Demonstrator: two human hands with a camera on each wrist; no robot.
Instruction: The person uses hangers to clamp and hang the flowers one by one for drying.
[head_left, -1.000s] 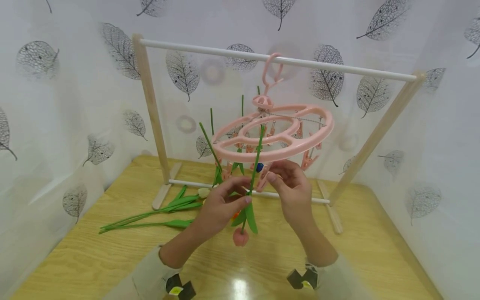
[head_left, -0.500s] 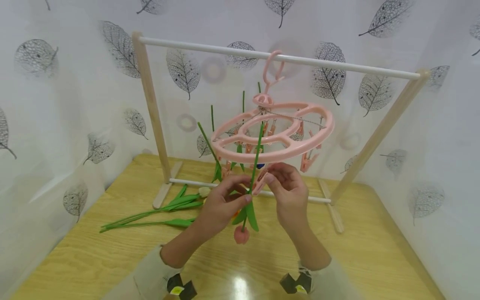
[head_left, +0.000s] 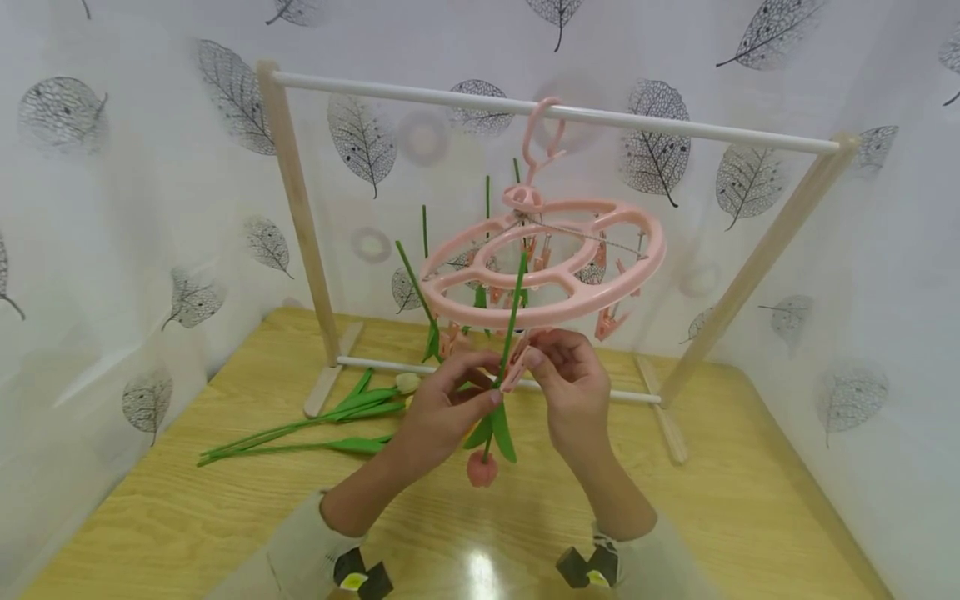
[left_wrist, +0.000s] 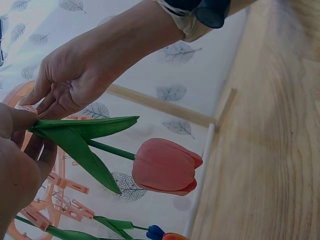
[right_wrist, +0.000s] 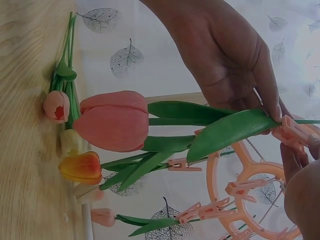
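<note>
1. While the left hand pinches the pink tulip by its green stem, fingers together on it, the bloom points downward below the round pink hanger.
2. The right hand has its fingers clamped on a pink clothespin just beside that stem; whether the peg bites it cannot be told.
3. More tulips lie on the wood-grain tabletop; the hanger hooks over a white rail, before a leaf-printed backdrop.

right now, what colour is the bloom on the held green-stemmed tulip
The cup-shaped tulip bloom is pink, clearest in the left wrist view.
</note>
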